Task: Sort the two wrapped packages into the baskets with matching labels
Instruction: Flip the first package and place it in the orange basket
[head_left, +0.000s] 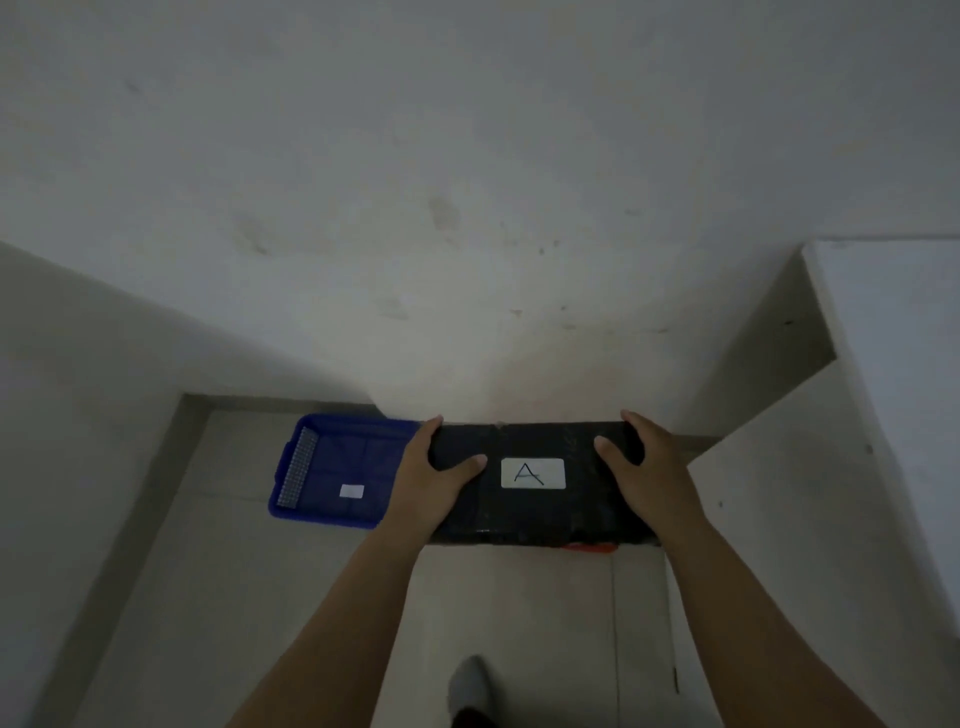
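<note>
A black wrapped package (535, 506) with a white label marked "A" is held level in front of me. My left hand (434, 480) grips its left end and my right hand (649, 480) grips its right end, thumbs on top. To the left on the floor stands a blue basket (332, 470) with a small white label inside; its letter is too small to read. A red edge (589, 546) shows just under the package's near right side; the rest of that thing is hidden.
A white wall rises straight ahead, with a wall on the left and a stepped white ledge (831, 415) on the right. The pale tiled floor (519, 613) stretches toward me. My foot in a grey sock (470, 680) is at the bottom.
</note>
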